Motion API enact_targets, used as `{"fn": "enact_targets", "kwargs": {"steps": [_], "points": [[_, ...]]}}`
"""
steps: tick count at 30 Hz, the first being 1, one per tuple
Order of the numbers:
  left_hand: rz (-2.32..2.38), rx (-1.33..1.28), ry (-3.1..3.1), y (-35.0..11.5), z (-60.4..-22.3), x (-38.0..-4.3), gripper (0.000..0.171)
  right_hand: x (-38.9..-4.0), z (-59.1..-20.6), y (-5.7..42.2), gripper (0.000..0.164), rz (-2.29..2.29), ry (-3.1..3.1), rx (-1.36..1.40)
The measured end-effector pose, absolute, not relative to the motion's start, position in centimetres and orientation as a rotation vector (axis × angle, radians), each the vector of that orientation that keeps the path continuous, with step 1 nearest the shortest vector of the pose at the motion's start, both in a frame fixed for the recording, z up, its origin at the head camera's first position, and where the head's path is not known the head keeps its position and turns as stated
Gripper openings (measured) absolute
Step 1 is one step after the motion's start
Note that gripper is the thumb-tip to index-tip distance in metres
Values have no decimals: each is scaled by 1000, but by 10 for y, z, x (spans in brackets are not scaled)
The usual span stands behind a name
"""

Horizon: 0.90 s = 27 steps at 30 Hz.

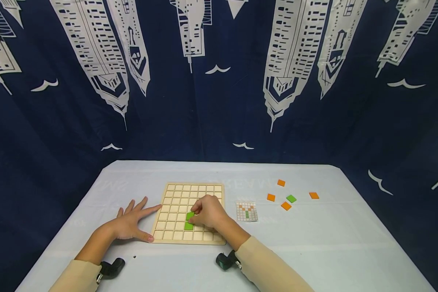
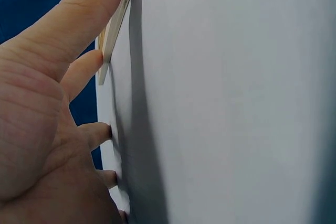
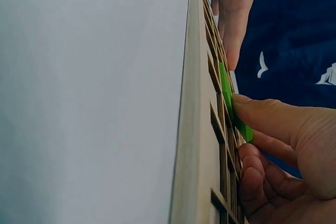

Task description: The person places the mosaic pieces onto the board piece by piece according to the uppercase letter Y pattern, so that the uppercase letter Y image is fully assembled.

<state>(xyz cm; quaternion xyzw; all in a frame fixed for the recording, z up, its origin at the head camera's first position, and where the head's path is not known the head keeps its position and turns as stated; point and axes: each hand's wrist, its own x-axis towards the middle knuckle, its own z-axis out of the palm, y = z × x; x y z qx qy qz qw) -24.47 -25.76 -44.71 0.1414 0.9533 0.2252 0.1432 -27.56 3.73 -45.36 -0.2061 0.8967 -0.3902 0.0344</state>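
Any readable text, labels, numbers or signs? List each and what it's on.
"REAM", faint and uncertain: white tabletop, beyond the grid card.
Other tabletop marks: too faint to read.
Grid card: colored squares; any text too small to read.
Wooden board, tiles, blue curtain: no readable text.

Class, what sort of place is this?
Perhaps an indoor tabletop recording setup: a dark blue patterned cloth hangs behind a white table, and a black device shows by each sleeve.
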Motion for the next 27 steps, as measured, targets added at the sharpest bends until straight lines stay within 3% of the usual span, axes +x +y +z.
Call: {"fn": "enact_targets", "kwargs": {"steps": [27], "points": [[653, 393, 2740, -259, -447, -245, 114, -271, -454, 60, 24, -1394, 2666, -651]]}}
